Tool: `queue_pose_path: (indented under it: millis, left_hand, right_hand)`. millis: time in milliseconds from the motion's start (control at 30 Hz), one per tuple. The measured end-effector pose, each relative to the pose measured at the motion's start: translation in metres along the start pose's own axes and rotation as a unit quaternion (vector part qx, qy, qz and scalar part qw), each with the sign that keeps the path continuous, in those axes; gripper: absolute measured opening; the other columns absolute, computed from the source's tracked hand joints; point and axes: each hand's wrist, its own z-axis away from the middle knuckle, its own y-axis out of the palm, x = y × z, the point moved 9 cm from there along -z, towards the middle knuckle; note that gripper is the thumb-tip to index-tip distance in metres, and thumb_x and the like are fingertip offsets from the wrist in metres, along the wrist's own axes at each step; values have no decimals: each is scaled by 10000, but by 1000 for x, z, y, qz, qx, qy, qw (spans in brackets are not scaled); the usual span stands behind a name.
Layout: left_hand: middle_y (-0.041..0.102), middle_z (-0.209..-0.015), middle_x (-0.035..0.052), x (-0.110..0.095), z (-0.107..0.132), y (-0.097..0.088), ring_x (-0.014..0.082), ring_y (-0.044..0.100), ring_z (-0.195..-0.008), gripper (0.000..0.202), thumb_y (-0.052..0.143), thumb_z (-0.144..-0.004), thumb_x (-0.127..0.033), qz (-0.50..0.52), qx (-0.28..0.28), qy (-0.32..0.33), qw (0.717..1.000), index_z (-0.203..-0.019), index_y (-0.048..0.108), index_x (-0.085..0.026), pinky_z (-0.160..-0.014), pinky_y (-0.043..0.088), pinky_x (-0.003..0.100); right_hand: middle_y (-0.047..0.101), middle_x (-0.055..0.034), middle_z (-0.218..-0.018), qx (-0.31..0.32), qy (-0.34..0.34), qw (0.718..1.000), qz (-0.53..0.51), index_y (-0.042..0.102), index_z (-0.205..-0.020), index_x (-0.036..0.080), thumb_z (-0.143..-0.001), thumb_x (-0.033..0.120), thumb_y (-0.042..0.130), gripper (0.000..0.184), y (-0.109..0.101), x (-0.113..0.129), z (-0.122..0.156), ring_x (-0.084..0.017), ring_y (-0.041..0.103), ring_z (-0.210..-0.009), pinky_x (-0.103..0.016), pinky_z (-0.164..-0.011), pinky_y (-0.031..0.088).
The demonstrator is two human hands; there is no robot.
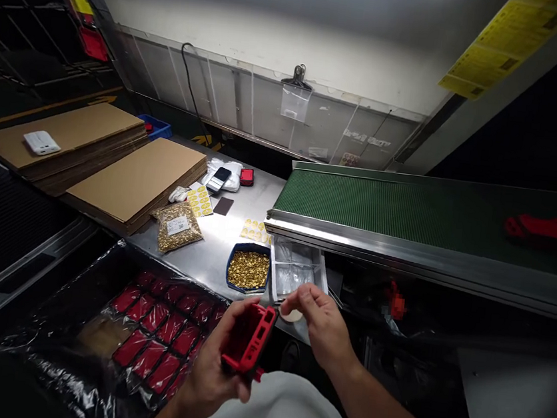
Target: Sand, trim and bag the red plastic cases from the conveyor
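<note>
Below the blue tray [248, 269] of gold parts, left hand [213, 362] gripped a red housing [248, 340], fingers closed around it; right hand [323, 325] pinched at its top corner, contents indiscernible.

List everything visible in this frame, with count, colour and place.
red casing: one, red, in the left hand
tray of gold parts: one, blue tray, on the metal table
clear box: one, clear, right of the tray
bag of gold parts: one, clear, table left
cardboard stacks: two, brown, far left
red casings in plastic: many, red, lower left
conveyor belt: one, green, right
phone: one, black, back of table
left hand: holds the red casing
right hand: fingertips pinched beside the casing's top
</note>
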Motion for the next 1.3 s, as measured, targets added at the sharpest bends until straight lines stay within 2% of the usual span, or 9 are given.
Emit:
queue_pose_path:
  millis: [133, 200, 267, 400, 500, 600, 900, 1133, 1300]
  left_hand:
    - [593, -1314, 128, 19, 6, -11, 335, 566, -1172, 990, 838, -507, -676, 113, -70, -53, 990, -1342, 525, -246, -919, 523, 322]
    - [619, -1300, 129, 33, 12, -17, 331, 578, -1180, 868, 827, -592, -618, 180, -94, -83, 976, -1319, 550, -236, -955, 518, 353]
    - [622, -1315, 142, 49, 17, -20, 340, 556, -1228, 744, 771, -675, -614, 233, -96, -115, 961, -1275, 603, -209, -1025, 484, 405]
    - [642, -1297, 139, 65, 25, -8, 364, 565, -1220, 746, 636, -720, -735, 316, -40, -170, 933, -1258, 644, -218, -1099, 409, 501]
    - [636, -1288, 154, 50, 21, 6, 370, 575, -1194, 807, 611, -723, -756, 357, -12, -153, 921, -1316, 599, -208, -1125, 348, 562]
    - [645, -1232, 159, 37, 15, 19, 347, 591, -1134, 778, 618, -752, -718, 385, -29, -152, 910, -1333, 581, -201, -1116, 336, 591]
    - [637, -1101, 155, 30, 8, 33, 318, 605, -991, 810, 659, -726, -711, 416, -50, -176, 891, -1314, 590, -159, -1003, 454, 565]
    - [639, -1103, 166, 30, 1, 35, 314, 609, -997, 777, 592, -782, -714, 411, -41, -183, 892, -1295, 593, -130, -981, 473, 563]
    - [639, -1114, 154, 33, -1, 35, 303, 614, -995, 773, 587, -779, -723, 424, -8, -189, 886, -1306, 585, -158, -961, 491, 546]
  right_hand:
    - [671, -71, -866, -193, 35, 972, 126, 586, -877, 184, -897, 603, 464, 437, -109, -71, -15, -208, 648, -840, -341, -827, 520]
    - [660, -83, -841, -242, 77, 948, 194, 585, -857, 177, -852, 574, 531, 401, -154, -116, -9, -227, 638, -819, -356, -806, 512]
    - [648, -84, -762, -248, 133, 923, 264, 596, -802, 166, -789, 495, 635, 332, -180, -160, 0, -240, 632, -758, -359, -753, 503]
    - [667, -131, -925, -203, 211, 880, 374, 619, -903, 147, -740, 431, 716, 342, -177, -228, 11, -273, 654, -854, -349, -739, 491]
    - [607, -204, -1120, -181, 239, 850, 433, 598, -1035, 120, -812, 452, 637, 402, -163, -254, 7, -324, 646, -965, -402, -782, 484]
    - [589, -211, -1125, -166, 244, 833, 467, 598, -1047, 113, -883, 404, 522, 343, -160, -269, 0, -329, 653, -951, -424, -774, 482]
    - [594, -140, -1120, -106, 95, 824, 549, 653, -1012, 185, -878, 344, 547, 234, -170, -262, 13, -334, 526, -1090, -427, -904, 413]
    - [634, -69, -889, -128, 124, 851, 494, 565, -957, 197, -899, 429, 476, 256, -179, -275, 31, -221, 614, -756, -301, -619, 398]
    - [638, -44, -803, -141, 127, 889, 418, 568, -867, 201, -852, 433, 488, 246, -175, -273, 45, -206, 618, -700, -308, -639, 442]
